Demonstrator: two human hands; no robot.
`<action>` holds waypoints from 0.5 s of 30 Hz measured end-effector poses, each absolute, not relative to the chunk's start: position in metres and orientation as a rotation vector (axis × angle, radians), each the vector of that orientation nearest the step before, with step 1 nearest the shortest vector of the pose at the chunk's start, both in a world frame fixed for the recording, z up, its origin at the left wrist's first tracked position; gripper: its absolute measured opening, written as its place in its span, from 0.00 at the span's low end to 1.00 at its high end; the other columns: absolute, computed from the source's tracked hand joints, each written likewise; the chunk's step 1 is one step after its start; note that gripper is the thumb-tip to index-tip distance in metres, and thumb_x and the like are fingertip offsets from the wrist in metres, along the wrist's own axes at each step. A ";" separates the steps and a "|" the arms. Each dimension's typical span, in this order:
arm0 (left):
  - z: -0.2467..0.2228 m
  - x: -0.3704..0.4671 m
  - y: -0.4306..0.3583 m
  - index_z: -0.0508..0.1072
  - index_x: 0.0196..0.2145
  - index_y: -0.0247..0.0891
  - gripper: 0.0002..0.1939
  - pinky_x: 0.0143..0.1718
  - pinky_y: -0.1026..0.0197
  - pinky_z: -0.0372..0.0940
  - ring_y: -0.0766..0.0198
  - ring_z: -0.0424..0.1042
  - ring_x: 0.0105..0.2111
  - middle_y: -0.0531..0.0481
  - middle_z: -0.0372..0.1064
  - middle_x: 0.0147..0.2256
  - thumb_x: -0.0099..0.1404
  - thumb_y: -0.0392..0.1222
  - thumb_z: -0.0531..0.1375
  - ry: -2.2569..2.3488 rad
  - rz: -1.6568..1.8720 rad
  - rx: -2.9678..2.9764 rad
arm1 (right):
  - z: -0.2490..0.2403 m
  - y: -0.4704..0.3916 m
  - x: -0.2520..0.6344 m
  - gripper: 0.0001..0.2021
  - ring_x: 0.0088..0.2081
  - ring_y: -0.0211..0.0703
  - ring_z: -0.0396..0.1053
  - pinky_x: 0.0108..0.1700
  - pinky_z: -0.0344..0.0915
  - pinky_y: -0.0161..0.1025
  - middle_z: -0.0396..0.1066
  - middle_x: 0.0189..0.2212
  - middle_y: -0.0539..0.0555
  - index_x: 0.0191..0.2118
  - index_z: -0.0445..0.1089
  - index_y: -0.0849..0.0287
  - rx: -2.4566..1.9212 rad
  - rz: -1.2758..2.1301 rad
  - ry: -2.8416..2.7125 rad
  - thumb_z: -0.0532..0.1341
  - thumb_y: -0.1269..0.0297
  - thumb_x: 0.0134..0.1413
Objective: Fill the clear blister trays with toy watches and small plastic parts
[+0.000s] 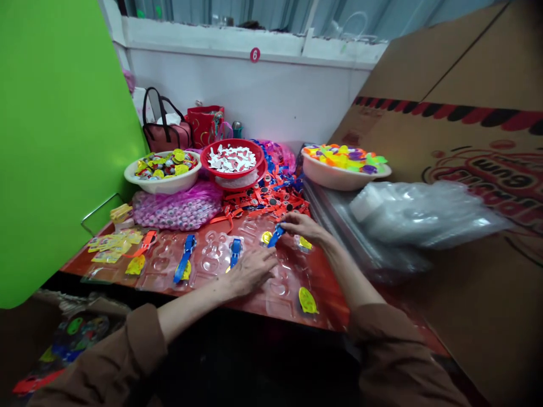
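Observation:
My right hand (303,227) pinches a blue toy watch (276,235) over a clear plastic blister tray (282,287). Stretched out low over the same row of trays, my left hand (252,271) has its fingers extended and nothing visible in them. A second blue watch (235,252) lies in the tray beside my left wrist. Further left are another blue watch (184,259) and an orange watch (147,243), each near a yellow wrapped piece (136,265). One more yellow piece (307,300) sits at the near right of the trays.
Behind the trays are a white bowl of wrapped sweets (165,185), a red basket of white pieces (204,155), a heap of orange and blue watches (271,195) and a bowl of colourful pieces (339,176). A green panel (63,135) and a cardboard box (466,152) flank the table.

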State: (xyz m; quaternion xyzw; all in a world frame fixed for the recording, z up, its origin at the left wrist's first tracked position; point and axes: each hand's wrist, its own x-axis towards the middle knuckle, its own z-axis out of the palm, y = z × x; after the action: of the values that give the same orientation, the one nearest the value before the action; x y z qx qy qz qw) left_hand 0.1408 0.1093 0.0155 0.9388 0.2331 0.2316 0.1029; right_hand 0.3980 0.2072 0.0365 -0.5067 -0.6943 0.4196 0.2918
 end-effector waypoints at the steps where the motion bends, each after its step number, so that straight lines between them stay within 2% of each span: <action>1: 0.016 0.145 0.117 0.71 0.48 0.36 0.08 0.52 0.48 0.70 0.51 0.71 0.53 0.36 0.67 0.58 0.72 0.36 0.56 0.696 0.653 2.768 | 0.036 0.217 0.400 0.20 0.27 0.37 0.65 0.29 0.62 0.36 0.71 0.28 0.51 0.38 0.72 0.60 -1.350 1.055 -1.881 0.66 0.47 0.49; 8: 0.011 0.162 0.158 0.72 0.47 0.36 0.11 0.44 0.52 0.70 0.54 0.72 0.42 0.40 0.70 0.47 0.74 0.40 0.53 0.751 0.454 2.789 | 0.012 0.264 0.392 0.14 0.29 0.41 0.65 0.33 0.62 0.38 0.72 0.27 0.51 0.34 0.73 0.58 -1.428 0.743 -1.984 0.66 0.52 0.50; 11: 0.006 0.163 0.161 0.72 0.46 0.35 0.12 0.43 0.53 0.69 0.54 0.70 0.43 0.41 0.70 0.44 0.74 0.43 0.53 0.723 0.421 2.786 | -0.002 0.264 0.387 0.13 0.32 0.44 0.64 0.37 0.62 0.40 0.71 0.31 0.53 0.34 0.70 0.57 -1.438 0.576 -1.965 0.66 0.53 0.52; 15: 0.003 0.161 0.159 0.73 0.44 0.37 0.13 0.43 0.52 0.70 0.51 0.67 0.48 0.41 0.71 0.44 0.75 0.46 0.53 0.732 0.446 2.812 | -0.012 0.254 0.383 0.11 0.35 0.46 0.62 0.40 0.61 0.42 0.68 0.34 0.54 0.32 0.65 0.56 -1.392 0.431 -1.984 0.61 0.54 0.58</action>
State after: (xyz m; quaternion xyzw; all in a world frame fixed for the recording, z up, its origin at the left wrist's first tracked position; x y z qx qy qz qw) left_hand 0.1611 0.1593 0.0029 0.9517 0.2476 0.1510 0.1007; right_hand 0.3833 0.2536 -0.0115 -0.5332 -0.7598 0.1652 0.3332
